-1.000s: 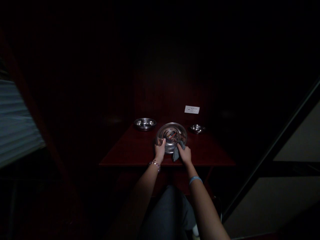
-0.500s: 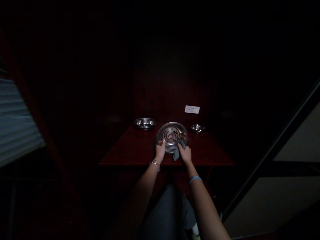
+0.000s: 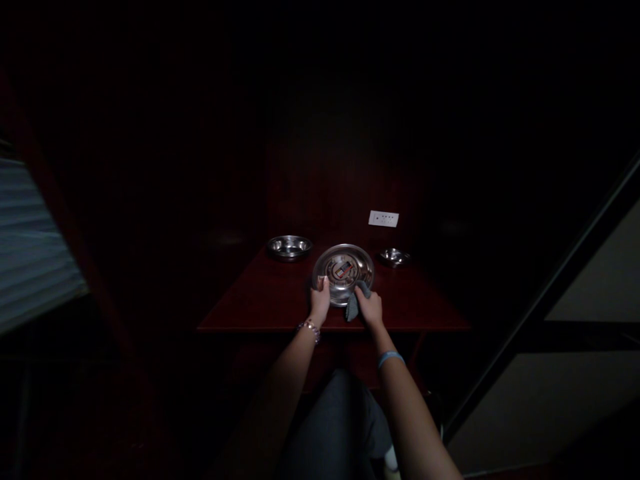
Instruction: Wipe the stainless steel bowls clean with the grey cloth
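A round, shiny metal plate (image 3: 353, 257) with a dark and red label at its centre is held tilted above the front part of the red-brown table (image 3: 260, 303). My left hand (image 3: 320, 298) grips its lower left rim, thumb on the inner face. At the lower right rim, my right hand (image 3: 370, 307) is closed on a grey-green cloth (image 3: 352, 308), which hangs below the fingers and touches the plate.
Metal dishes (image 3: 289, 247) sit at the table's back left. A smaller metal bowl (image 3: 395, 258) stands at the back right. Behind it, a white socket panel (image 3: 383, 219) is on the dark red wall. My legs are below the table's front edge.
The left thumb has shifted slightly up and left on the plate. Otherwise the hands, plate and cloth are nearly where they were.
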A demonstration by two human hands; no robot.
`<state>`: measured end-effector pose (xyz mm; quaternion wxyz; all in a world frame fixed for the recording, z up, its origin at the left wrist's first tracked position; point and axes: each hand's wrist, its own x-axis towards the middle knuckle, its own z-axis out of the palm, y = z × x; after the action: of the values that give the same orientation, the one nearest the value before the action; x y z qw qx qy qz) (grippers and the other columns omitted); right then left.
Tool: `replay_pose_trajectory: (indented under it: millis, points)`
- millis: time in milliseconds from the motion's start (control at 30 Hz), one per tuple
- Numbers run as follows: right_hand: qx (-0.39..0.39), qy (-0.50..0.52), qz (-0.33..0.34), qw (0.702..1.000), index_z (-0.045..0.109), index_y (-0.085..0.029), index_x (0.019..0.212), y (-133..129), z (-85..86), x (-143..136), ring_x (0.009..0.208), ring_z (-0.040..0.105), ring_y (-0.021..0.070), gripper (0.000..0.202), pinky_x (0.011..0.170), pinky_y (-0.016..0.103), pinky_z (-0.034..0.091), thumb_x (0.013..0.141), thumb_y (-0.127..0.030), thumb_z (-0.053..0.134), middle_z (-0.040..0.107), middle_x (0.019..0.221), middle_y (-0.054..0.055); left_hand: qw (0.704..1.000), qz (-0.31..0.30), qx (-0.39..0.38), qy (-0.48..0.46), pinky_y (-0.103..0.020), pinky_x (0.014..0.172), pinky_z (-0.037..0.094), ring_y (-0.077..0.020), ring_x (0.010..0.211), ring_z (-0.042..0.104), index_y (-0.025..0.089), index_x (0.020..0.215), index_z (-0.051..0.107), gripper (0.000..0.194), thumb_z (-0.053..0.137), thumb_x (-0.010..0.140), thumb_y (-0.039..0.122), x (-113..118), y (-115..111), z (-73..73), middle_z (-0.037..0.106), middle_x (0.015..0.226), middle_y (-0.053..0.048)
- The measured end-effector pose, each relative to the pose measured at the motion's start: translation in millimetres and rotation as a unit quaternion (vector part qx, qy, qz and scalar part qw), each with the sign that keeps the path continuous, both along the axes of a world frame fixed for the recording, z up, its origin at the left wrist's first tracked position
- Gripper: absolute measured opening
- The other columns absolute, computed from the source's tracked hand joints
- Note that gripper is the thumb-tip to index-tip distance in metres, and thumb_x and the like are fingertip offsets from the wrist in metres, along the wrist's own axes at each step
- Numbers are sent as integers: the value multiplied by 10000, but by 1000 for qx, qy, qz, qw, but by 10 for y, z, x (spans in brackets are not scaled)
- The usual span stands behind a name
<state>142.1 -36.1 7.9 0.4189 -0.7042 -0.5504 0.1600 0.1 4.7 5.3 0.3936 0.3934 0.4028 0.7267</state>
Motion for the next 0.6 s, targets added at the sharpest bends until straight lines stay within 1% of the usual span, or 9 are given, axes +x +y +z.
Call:
replay_pose_trajectory:
  millis: [200, 367, 500, 600]
  points:
    - [-4, -10, 2, 1000, 754, -164, 951, -24, 35, -13, 911, 713, 221, 463, 706, 218, 479, 907, -517, 458, 758, 921, 126, 1000, -7, -15, -7, -360, 905, 494, -214, 896, 686, 138, 861, 705, 132, 627, 790, 218, 7, 35, -32, 736, 959, -116]
    - [-18, -22, 0, 1000, 753, -163, 943, -28, 51, -20, 892, 717, 212, 457, 687, 207, 472, 911, -512, 461, 759, 917, 127, 999, -14, -18, -31, -348, 872, 506, -200, 856, 687, 128, 836, 703, 136, 683, 743, 224, 6, 75, -72, 736, 920, -112]
    - [-13, -21, 0, 1000, 752, -160, 941, -32, 49, -20, 886, 716, 206, 458, 684, 204, 468, 913, -511, 459, 759, 908, 123, 999, -35, -20, -33, -349, 859, 507, -189, 823, 683, 120, 842, 706, 155, 691, 723, 218, 9, 82, -92, 736, 903, -106]
    - [-9, -17, 2, 1000, 756, -161, 931, -37, 55, -17, 898, 714, 213, 456, 686, 209, 467, 910, -512, 465, 759, 906, 123, 998, -36, -25, -35, -342, 836, 512, -187, 812, 681, 114, 865, 709, 183, 688, 720, 223, 9, 90, -112, 736, 901, -107]
